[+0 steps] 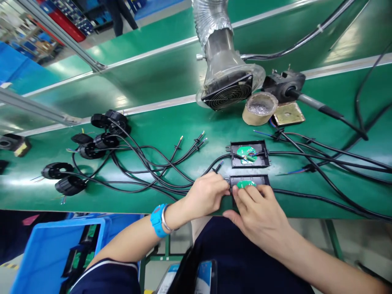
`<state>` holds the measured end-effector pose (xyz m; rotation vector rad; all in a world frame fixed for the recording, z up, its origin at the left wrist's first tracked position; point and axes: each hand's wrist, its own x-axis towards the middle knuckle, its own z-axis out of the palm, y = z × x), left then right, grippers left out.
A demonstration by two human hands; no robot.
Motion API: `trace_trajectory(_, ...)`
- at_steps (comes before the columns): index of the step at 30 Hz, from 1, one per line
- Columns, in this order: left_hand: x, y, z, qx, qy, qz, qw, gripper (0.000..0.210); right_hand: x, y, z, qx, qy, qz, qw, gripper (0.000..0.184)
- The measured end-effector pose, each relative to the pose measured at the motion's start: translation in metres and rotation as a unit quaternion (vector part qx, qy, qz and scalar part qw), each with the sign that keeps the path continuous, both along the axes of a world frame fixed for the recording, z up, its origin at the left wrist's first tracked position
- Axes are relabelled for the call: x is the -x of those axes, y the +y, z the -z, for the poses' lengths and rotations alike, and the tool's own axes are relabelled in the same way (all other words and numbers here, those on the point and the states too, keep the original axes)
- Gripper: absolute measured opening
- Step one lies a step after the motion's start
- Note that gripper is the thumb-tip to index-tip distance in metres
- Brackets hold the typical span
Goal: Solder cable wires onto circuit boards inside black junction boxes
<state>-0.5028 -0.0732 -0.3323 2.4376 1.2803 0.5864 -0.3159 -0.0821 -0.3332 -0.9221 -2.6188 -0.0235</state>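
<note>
Now both hands, left (206, 195) and right (259, 210), pinching black box (248, 179) at bench edge (92, 209).

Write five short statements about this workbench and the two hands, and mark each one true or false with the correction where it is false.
1. Both hands rest on the nearer black housing, which holds a round green board. True: the left hand is at its left end and the right hand lies over its front.
2. The second black housing is empty. False: it also holds a round green board.
3. A blue watch is on the left wrist. True.
4. The fume duct hangs over the blue bin. False: it stands on the green bench, behind the housings.
5. The black ring parts lie right of the hands. False: they lie at the left.
</note>
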Motion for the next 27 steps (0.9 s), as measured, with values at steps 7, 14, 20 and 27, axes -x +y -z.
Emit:
trace_trajectory(7,0.006,-0.01,0.014,-0.094,0.099,0.011,0.991,0.021,-0.019,0.017,-0.006,0.033,0.023,-0.033,0.999,0.042)
trace_trajectory(14,-0.021,-0.023,-0.02,-0.082,0.024,-0.026,0.996,0.032,-0.094,0.032,-0.014,0.068,0.123,0.01,0.99,0.034)
trace_trajectory(20,-0.06,-0.035,-0.006,-0.059,0.136,0.026,0.989,0.051,-0.099,0.035,0.012,0.098,0.12,0.017,0.988,0.018)
trace_trajectory(27,-0.074,-0.032,0.006,-0.109,0.155,-0.011,0.982,0.047,-0.098,0.044,0.019,0.079,0.137,0.004,0.987,0.016)
